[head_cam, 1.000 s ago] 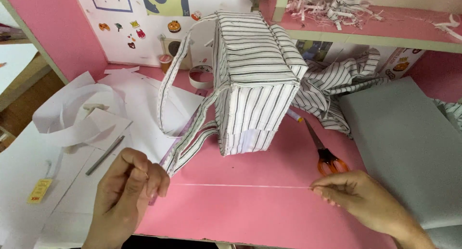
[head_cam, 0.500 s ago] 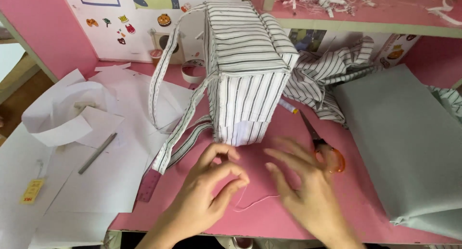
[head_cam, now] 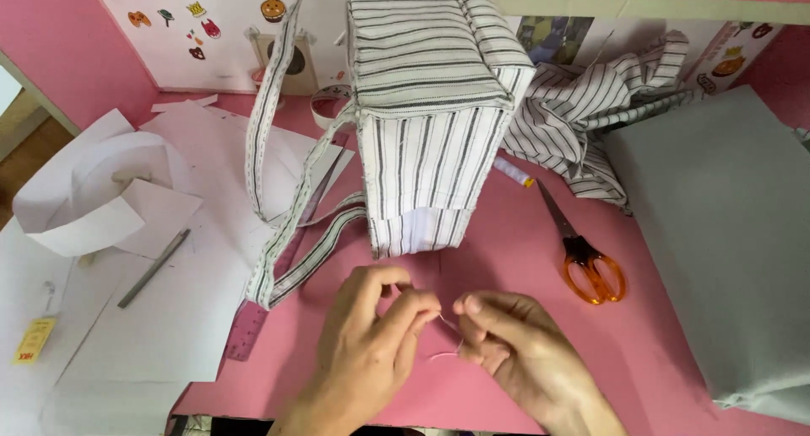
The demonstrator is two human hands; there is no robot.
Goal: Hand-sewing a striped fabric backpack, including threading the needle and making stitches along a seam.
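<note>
Thread (head_cam: 445,352): fine pale strand pinched between fingertips of left hand (head_cam: 371,343) and right hand (head_cam: 515,352), low over pink table (head_cam: 523,250); striped bag (head_cam: 430,115) looks sewn, upright just behind; scissors (head_cam: 591,263) to the right, ruler (head_cam: 253,326) to the left; threading or knotting seemingly unfinished

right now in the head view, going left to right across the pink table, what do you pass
yellow tag → grey pencil → pink ruler → left hand → right hand → orange-handled scissors → grey fabric
</note>
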